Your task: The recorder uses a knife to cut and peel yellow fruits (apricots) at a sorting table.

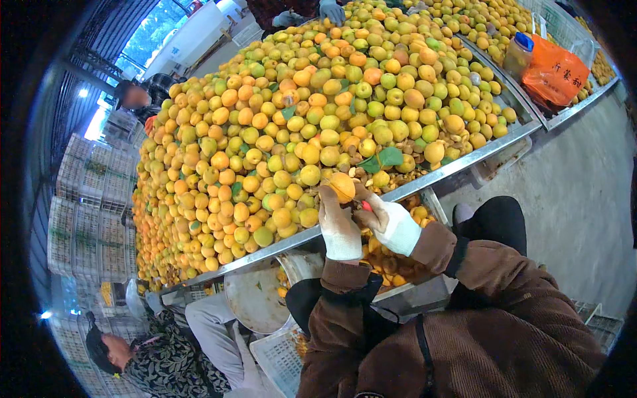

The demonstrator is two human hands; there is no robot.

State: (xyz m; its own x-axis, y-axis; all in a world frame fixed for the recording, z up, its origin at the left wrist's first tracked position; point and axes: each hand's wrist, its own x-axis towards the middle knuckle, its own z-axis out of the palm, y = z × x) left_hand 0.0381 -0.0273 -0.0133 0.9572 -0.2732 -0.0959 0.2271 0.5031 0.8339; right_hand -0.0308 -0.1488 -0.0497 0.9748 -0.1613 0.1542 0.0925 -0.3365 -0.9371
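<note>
A whole orange-yellow apricot (342,187) is held in my left hand (339,224), which wears a white glove with brown-stained fingers. My right hand (390,219), gloved alike, grips a small tool with a red handle (367,205) right beside the fruit; its working end is hidden. Both hands are over the metal edge (398,191) of a table heaped with yellow, orange and greenish apricots (278,164). Broken fruit, pits and green leaves (390,156) lie just beyond my hands. Below them, a container holds opened apricot pieces (393,268).
An orange plastic bag (555,72) and a blue-lidded jar (518,54) stand at the upper right. A round tub (256,298) and white crate (281,358) are at my left, near a seated person (169,348). Other people work across the heap. Crates (89,234) are stacked at left.
</note>
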